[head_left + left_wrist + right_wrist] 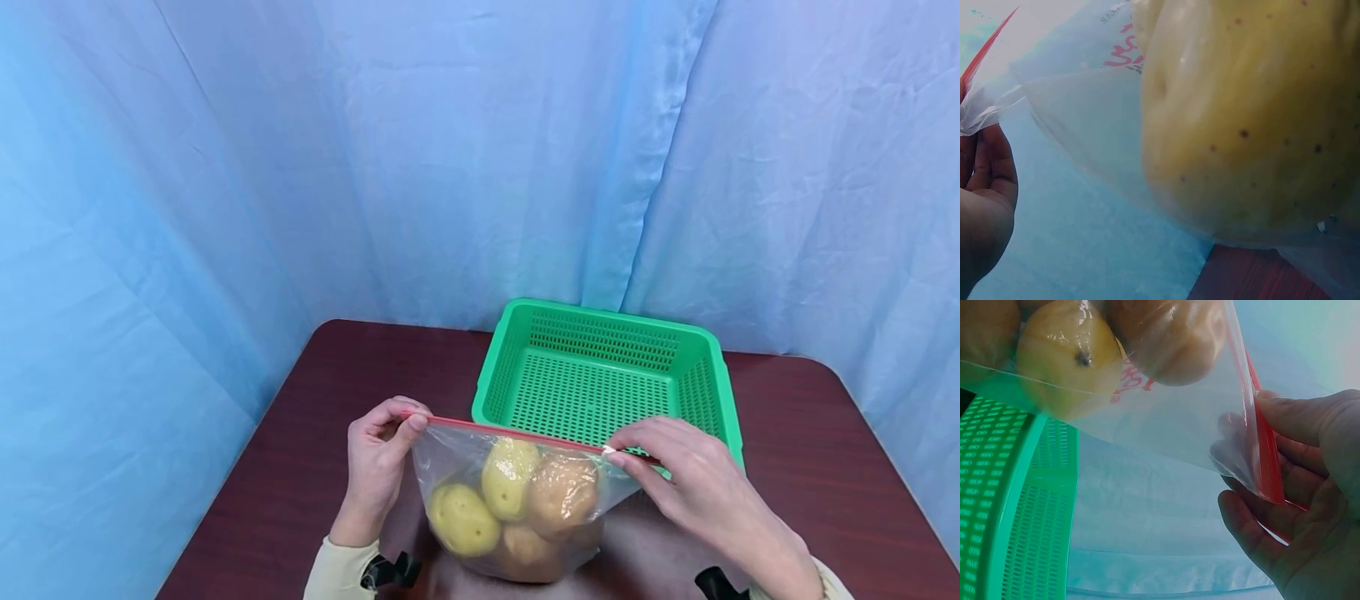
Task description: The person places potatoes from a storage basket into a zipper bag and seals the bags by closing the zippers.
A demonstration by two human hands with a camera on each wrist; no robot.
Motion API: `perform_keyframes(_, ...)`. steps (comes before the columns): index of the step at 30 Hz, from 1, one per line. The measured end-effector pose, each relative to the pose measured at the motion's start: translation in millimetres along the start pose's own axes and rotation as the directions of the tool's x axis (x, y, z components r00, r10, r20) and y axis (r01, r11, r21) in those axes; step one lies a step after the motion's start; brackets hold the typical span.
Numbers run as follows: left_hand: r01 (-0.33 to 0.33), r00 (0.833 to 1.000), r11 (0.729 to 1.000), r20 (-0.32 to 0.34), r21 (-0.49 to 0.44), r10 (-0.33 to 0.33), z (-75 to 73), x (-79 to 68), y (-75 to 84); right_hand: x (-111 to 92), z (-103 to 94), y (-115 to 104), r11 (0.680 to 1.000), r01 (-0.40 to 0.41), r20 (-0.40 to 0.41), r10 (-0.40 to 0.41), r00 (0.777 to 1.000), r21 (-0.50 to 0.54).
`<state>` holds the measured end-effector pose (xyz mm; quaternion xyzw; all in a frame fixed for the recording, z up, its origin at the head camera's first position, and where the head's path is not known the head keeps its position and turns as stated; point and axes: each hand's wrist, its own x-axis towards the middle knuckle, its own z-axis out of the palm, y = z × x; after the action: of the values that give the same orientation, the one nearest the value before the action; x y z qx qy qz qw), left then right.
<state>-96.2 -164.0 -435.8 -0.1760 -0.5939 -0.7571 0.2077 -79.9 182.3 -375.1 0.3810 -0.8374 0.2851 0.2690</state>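
A clear zip bag with a red zip strip along its top holds several potatoes, among them yellow ones and a browner one. Its top edge is stretched straight between both hands. My left hand pinches the left top corner between thumb and fingers. Toward the right end of the strip, my right hand pinches the zip, with a small white piece at the fingertips. In the right wrist view, the red strip runs between thumb and fingers. Red print shows on the bag's plastic.
Behind the bag, a green perforated basket stands on the dark red-brown table, with nothing seen inside it. Pale blue curtains hang round the table's back and left side. Black straps circle the wrists.
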Motion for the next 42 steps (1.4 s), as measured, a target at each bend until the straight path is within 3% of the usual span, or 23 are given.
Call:
perform_keyframes(22, 0.003, 1.000, 1.000, 0.004, -0.002, -0.003, 1.2, -0.4, 2.1, -6.0, -6.2, 7.8, 0.998, 0.056, -0.054, -0.056, 0.997, 0.006)
perform_keyframes(42, 0.012, 1.000, 1.000, 0.007, 0.018, -0.012, 0.7, -0.6, 4.2, -11.9, -11.1, 10.3, 1.000, 0.028, -0.052, -0.028, 0.998, 0.007)
